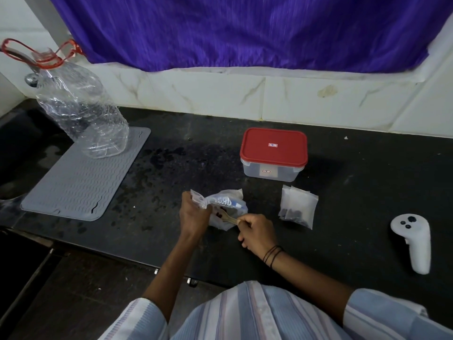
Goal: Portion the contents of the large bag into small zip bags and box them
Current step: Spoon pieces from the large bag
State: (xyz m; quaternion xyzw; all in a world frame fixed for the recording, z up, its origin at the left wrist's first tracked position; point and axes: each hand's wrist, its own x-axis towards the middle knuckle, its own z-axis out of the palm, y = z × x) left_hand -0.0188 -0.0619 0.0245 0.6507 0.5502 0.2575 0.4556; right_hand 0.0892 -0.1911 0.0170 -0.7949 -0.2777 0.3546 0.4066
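Large bag [221, 207] is pinched at its mouth by your left hand [193, 214], right hand [257, 233] fingers curled around the spoon [229, 217]; sloppy scoop spills pieces onto the counter [355, 173] toward 6 o'clock.

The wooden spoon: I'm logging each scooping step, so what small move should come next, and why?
Probably lift the wooden spoon out of the large bag. The right hand pinches its handle with the bowl inside the bag, while the left hand grips the bag's mouth. The small zip bags lie beside it.
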